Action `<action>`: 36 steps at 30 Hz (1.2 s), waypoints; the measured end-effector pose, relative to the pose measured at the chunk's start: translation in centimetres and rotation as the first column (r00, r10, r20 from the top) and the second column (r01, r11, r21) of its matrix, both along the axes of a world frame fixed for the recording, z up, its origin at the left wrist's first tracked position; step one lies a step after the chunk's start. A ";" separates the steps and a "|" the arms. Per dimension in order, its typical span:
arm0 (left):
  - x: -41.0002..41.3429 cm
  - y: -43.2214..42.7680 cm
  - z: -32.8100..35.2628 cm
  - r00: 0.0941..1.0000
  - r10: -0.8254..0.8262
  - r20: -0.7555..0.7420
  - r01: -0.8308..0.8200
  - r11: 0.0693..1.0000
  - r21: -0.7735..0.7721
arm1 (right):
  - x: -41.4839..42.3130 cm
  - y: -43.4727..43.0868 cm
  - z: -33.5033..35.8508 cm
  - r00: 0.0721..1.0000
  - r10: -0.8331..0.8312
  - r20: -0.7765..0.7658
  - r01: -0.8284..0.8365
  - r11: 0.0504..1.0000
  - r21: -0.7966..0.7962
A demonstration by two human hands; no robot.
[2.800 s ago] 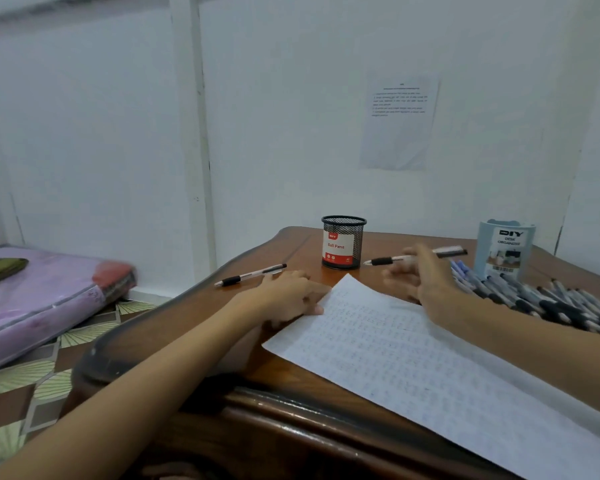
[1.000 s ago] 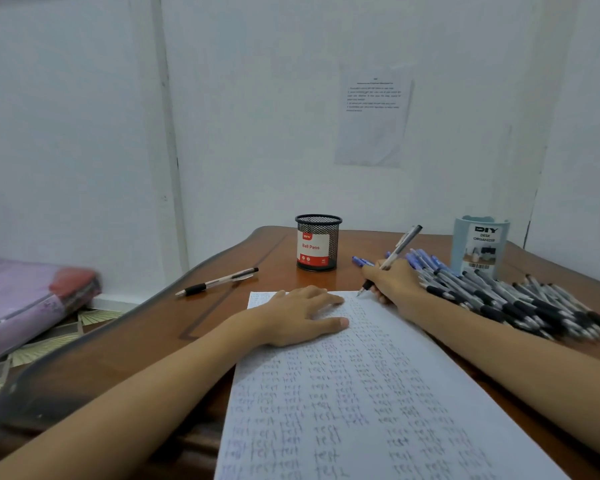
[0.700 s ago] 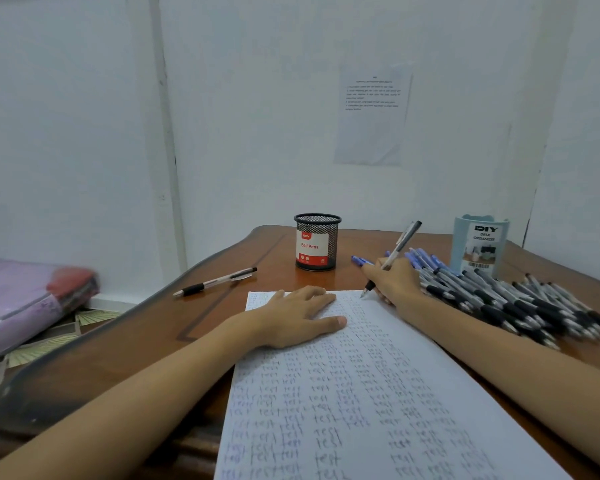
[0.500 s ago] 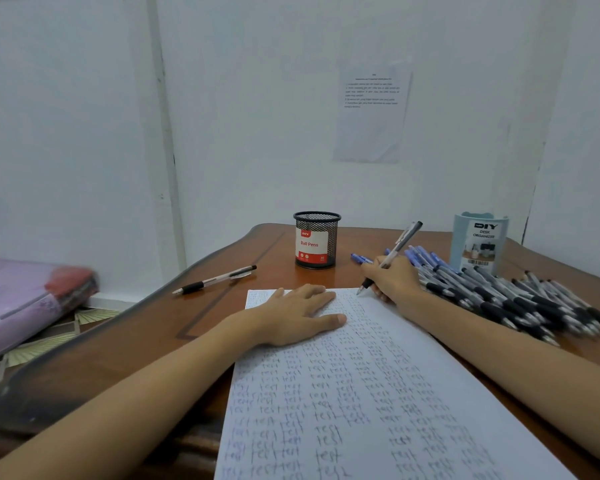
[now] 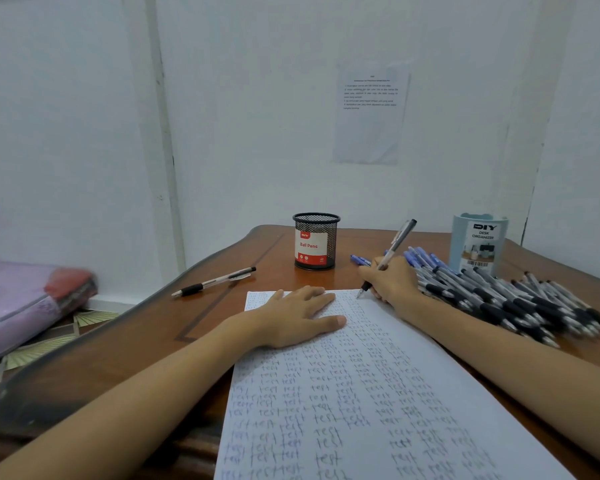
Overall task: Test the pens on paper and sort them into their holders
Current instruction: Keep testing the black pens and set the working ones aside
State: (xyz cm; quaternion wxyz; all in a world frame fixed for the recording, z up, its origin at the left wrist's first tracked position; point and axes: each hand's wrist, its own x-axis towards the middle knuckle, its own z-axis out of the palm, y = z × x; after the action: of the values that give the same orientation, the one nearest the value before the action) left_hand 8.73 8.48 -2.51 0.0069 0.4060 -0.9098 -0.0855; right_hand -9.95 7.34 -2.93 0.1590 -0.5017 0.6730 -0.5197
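Observation:
A white sheet of paper covered with rows of the word "test" lies on the wooden table. My left hand lies flat on its upper left part, fingers straight. My right hand grips a black-grip pen with its tip down on the sheet's top edge. A black mesh holder labelled "Ball Pens" stands behind the paper. At the right rear stands a light blue desk organizer. A heap of pens, blue ones at the back and black-grip ones in front, lies right of my hand.
One lone black-grip pen lies on the table's left side near its curved edge. A printed sheet hangs on the white wall behind. To the left, below the table, a purple mattress lies on a patterned floor.
My right hand brought the pen down from mid-air to the paper's top and holds it there in a writing grip. The left hand moved onto the sheet and stays flat.

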 end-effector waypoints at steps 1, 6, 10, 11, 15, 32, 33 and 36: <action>0.0 0.0 0.0 1.000 -0.001 -0.001 0.001 1.000 -0.002 | 0.0 0.0 0.0 1.000 -0.017 -0.005 0.017 1.000 -0.012; 0.0 0.0 0.0 1.000 -0.001 0.003 0.001 1.000 0.001 | -0.3 -0.1 -0.2 0.999 -0.037 0.032 0.038 0.999 -0.038; 0.1 0.0 0.0 1.000 -0.006 -0.006 0.006 1.000 -0.003 | -0.3 -0.3 -0.2 0.999 -0.042 0.013 0.042 0.999 -0.014; 0.1 0.0 0.0 1.000 -0.006 -0.007 0.006 1.000 -0.003 | -0.3 -0.3 -0.2 0.999 -0.036 0.018 0.036 0.999 -0.012; 0.1 0.0 0.0 1.000 -0.006 -0.007 0.006 1.000 -0.003 | -0.3 -0.4 -0.2 0.999 -0.044 0.024 0.044 0.999 -0.014; 0.1 -0.1 0.0 1.000 -0.004 -0.010 0.004 1.000 0.001 | 0.0 0.0 0.1 0.996 -0.082 -0.042 0.080 0.996 -0.043; 0.1 -0.1 0.0 1.000 -0.005 -0.010 0.005 1.000 0.001 | 0.0 0.0 0.1 0.995 -0.085 -0.043 0.083 0.996 -0.041; 0.1 -0.1 0.1 1.000 -0.005 -0.007 0.005 1.000 0.003 | -0.3 -0.2 0.0 0.996 -0.091 -0.015 0.091 0.995 -0.050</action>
State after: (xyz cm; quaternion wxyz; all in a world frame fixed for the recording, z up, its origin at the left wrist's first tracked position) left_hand 8.83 8.41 -2.46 0.0092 0.4033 -0.9108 -0.0883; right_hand -10.20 7.12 -2.98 0.1170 -0.4787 0.6837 -0.5383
